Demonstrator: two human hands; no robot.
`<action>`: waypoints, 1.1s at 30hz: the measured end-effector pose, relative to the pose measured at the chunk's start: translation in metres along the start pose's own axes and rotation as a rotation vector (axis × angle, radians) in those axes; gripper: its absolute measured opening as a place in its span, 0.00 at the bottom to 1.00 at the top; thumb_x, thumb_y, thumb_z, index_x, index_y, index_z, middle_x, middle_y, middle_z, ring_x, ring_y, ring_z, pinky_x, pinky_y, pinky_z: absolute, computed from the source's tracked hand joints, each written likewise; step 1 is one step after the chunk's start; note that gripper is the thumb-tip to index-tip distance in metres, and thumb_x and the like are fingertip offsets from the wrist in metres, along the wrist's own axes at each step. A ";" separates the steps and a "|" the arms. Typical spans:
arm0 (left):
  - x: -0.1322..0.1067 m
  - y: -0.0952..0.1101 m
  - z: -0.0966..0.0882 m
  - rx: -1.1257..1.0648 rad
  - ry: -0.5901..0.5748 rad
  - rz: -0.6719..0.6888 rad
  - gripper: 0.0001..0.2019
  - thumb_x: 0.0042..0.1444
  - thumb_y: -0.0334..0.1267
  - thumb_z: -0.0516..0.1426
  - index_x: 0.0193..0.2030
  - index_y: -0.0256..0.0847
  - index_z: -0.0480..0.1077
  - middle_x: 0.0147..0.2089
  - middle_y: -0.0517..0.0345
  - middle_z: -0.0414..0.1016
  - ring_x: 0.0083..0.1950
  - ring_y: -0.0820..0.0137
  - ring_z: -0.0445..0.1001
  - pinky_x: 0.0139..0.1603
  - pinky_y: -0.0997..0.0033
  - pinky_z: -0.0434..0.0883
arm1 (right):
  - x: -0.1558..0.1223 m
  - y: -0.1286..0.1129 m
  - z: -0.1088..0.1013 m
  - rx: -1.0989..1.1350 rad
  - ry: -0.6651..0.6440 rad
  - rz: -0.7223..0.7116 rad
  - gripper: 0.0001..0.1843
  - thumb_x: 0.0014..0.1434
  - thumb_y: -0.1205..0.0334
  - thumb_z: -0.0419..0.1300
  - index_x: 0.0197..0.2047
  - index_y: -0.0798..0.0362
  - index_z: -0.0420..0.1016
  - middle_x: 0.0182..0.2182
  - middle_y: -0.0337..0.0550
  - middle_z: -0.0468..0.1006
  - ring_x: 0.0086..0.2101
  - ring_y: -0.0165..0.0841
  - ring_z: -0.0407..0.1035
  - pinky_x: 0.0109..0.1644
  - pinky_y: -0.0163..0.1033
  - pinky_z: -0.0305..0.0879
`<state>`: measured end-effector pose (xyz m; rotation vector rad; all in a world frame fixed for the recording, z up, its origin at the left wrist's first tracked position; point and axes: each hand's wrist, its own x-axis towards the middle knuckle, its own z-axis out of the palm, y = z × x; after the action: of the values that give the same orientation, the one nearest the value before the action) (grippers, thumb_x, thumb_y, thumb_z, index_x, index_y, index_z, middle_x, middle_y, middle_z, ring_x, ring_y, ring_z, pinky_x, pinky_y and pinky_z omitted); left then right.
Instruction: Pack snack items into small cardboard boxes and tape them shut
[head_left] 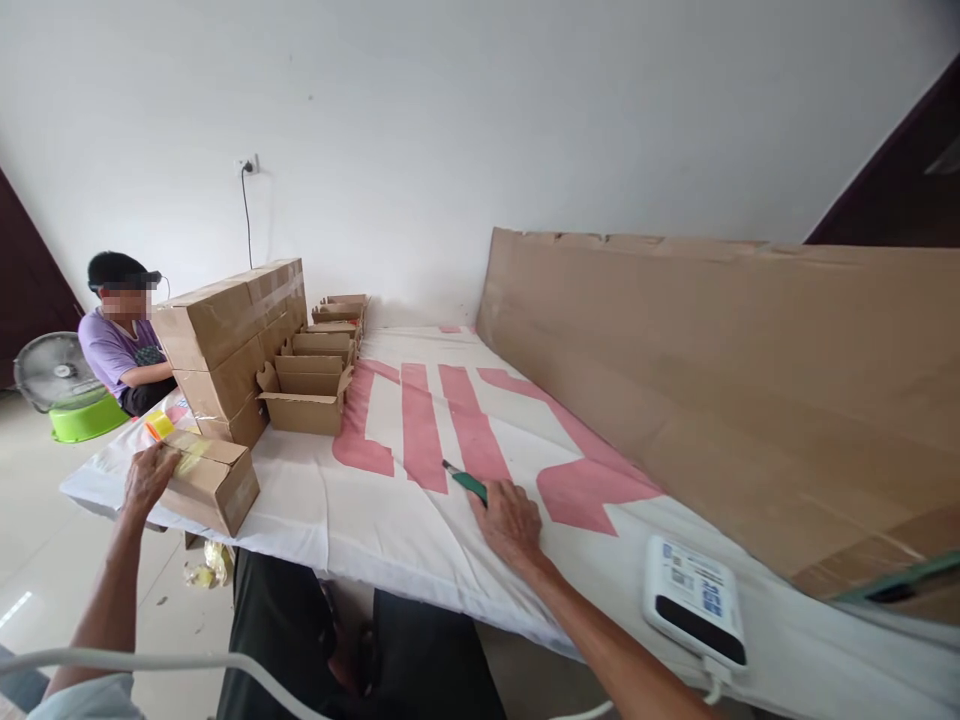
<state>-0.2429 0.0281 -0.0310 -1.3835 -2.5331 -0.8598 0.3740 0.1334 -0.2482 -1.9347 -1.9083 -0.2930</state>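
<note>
My right hand (pixel 510 522) is closed around a green utility knife (pixel 469 487), its tip pointing left over the cloth-covered table. At the near left edge, my left hand (pixel 148 477) grips the end of a small closed cardboard box (pixel 219 487), fingers curled onto its top. A strip of yellowish tape runs across the lid near those fingers. Just behind that hand lies a roll of orange-yellow tape (pixel 159 425).
Stacked closed cartons (pixel 225 330) stand behind the box, with several open cartons (pixel 304 400) beside them. A large cardboard sheet (pixel 705 390) leans along the right. A white device (pixel 694 600) with a cable lies at the right. Another person (pixel 120 340) sits beyond the stack.
</note>
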 end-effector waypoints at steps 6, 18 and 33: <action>-0.025 0.005 0.011 -0.088 0.001 0.001 0.34 0.59 0.62 0.59 0.63 0.40 0.79 0.57 0.39 0.82 0.57 0.45 0.80 0.57 0.52 0.77 | 0.000 -0.001 0.001 0.004 0.000 -0.001 0.12 0.76 0.57 0.55 0.47 0.54 0.76 0.45 0.53 0.79 0.49 0.47 0.71 0.49 0.47 0.59; -0.128 0.087 0.048 -0.665 -0.249 0.155 0.36 0.54 0.67 0.63 0.60 0.40 0.79 0.45 0.51 0.79 0.37 0.62 0.78 0.38 0.63 0.77 | -0.002 -0.001 -0.006 -0.004 -0.048 0.032 0.11 0.76 0.57 0.56 0.45 0.53 0.76 0.46 0.54 0.79 0.49 0.47 0.70 0.49 0.45 0.58; -0.110 0.103 0.058 -0.958 -0.546 0.035 0.31 0.45 0.62 0.72 0.49 0.40 0.84 0.38 0.54 0.81 0.39 0.63 0.79 0.43 0.62 0.78 | -0.003 0.000 -0.010 0.017 -0.059 0.029 0.10 0.75 0.59 0.55 0.43 0.53 0.75 0.45 0.52 0.79 0.48 0.45 0.70 0.48 0.45 0.58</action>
<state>-0.0878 0.0212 -0.0765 -2.1239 -2.4854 -2.1103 0.3753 0.1261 -0.2406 -1.9787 -1.9109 -0.2124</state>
